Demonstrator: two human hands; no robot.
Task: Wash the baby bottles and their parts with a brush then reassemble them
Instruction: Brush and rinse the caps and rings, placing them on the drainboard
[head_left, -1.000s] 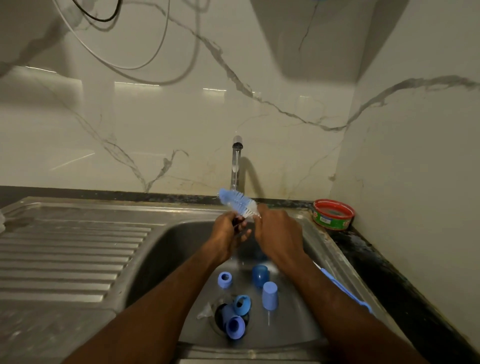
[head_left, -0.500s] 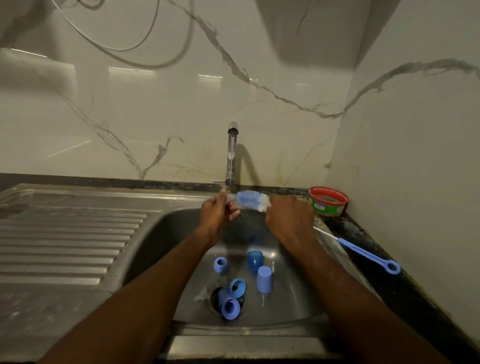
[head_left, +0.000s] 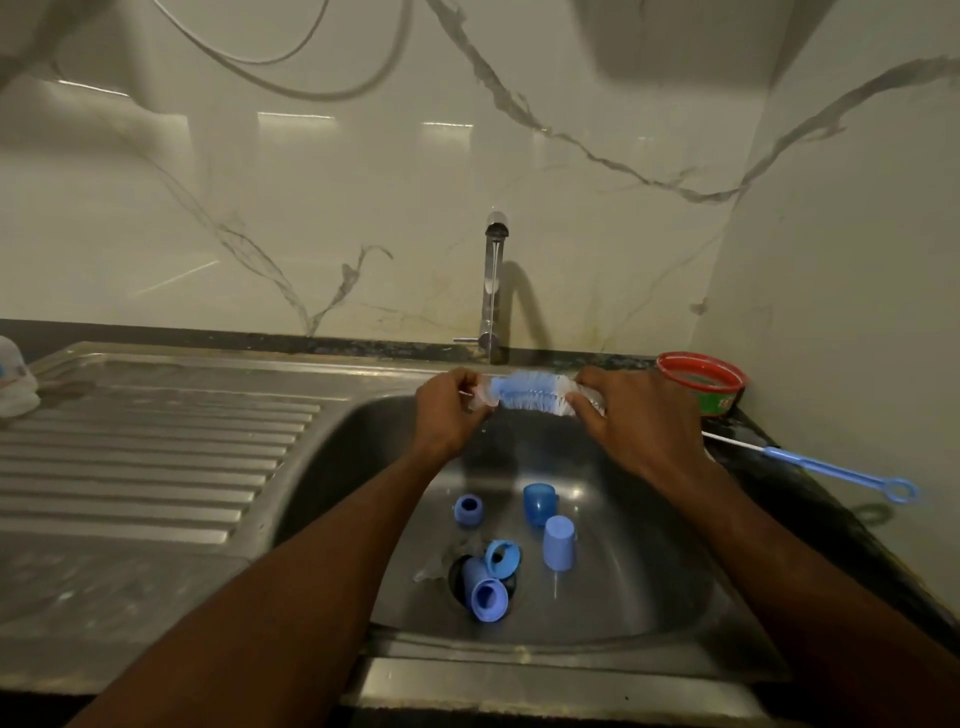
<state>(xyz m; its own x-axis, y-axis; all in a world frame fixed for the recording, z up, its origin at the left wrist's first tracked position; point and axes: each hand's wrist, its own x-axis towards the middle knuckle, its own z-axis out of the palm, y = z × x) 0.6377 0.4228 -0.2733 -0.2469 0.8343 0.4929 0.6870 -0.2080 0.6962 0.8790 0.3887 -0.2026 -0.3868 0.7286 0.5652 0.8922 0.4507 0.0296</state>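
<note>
Two hands meet over the steel sink basin (head_left: 649, 587): the left hand (head_left: 451, 410) has its grip pinching a clear baby bottle (head_left: 480, 397), the right hand (head_left: 636, 415) grips the blue-and-white bristle brush (head_left: 532, 392) lying inside it. Below, blue plastic caps and rings (head_left: 558, 543) lie scattered near the drain.

two bare forearms, sleeveless to the frame edge, each ending in a bare, ringless grip.

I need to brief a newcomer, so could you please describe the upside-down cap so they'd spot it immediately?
Look in the steel sink basin, right of the drain. The pale blue cap alone stands closed end up.
</note>
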